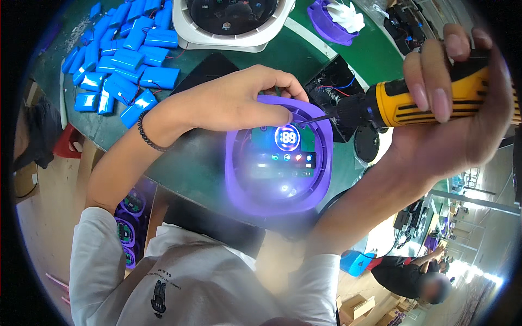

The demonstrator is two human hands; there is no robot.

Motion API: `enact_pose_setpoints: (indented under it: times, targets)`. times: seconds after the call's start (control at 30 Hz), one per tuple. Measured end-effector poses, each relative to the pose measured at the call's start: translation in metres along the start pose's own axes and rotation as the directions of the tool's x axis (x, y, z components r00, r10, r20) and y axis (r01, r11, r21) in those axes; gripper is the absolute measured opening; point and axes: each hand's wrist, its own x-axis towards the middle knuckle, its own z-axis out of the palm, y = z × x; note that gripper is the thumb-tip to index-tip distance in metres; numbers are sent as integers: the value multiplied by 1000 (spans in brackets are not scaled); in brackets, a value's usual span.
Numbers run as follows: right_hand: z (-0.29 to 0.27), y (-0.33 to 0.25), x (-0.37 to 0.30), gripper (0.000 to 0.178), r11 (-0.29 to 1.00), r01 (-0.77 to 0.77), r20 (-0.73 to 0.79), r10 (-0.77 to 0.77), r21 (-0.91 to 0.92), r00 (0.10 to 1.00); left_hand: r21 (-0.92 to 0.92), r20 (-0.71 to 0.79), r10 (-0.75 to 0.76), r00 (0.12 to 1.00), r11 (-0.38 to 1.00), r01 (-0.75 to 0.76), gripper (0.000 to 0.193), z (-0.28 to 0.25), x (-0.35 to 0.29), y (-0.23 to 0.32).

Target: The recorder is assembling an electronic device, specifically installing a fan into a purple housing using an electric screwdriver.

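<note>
A purple plastic housing (234, 179) lies in front of me, with a lit digital display (287, 137) and a row of small glowing icons on its circuit board. My left hand (255, 98) curls over the housing's far rim, its thumb pressing near the board's upper edge. Wrapped around a yellow and black power screwdriver (402, 103) is my right hand (446, 103), at the right. The driver's thin bit points left and reaches inside the housing beside my left thumb. Whether a screw sits under the tip is too small to tell.
Many blue battery packs (128, 60) are heaped at the left. A white housing (234, 41) stands at the back, near a purple part with a white fan (345, 17). A black box with wires (331, 81) lies behind the driver. Purple units (126, 231) sit low at left; another person (399, 277) is at right.
</note>
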Motion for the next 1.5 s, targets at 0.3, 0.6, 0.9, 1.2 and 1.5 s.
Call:
enact_pose_setpoints:
  times: [0.3, 0.6, 0.9, 1.2, 1.5]
  targets:
    - [-6, 4, -1, 28, 997, 29, -184, -42, -73, 982, 177, -56, 229, 972, 960, -216, 28, 1, -5, -2]
    - [-9, 6, 2, 25, 988, 95, -331, -131, -122, 934, 192, -36, 203, 978, 962, -193, 19, -1, -6, 5]
    - [-25, -21, -7, 20, 975, 185, -552, -224, -126, 803, 262, -118, 177, 977, 955, -142, 11, 1, -1, 22]
    - [-43, -60, -28, 20, 949, 248, -669, -313, -194, 674, 560, -172, 358, 918, 802, -208, 20, 6, 73, 40]
    - [-14, -44, -17, 21, 976, 143, -562, -212, -165, 799, 33, -95, 82, 992, 996, -79, 25, -8, 14, 11]
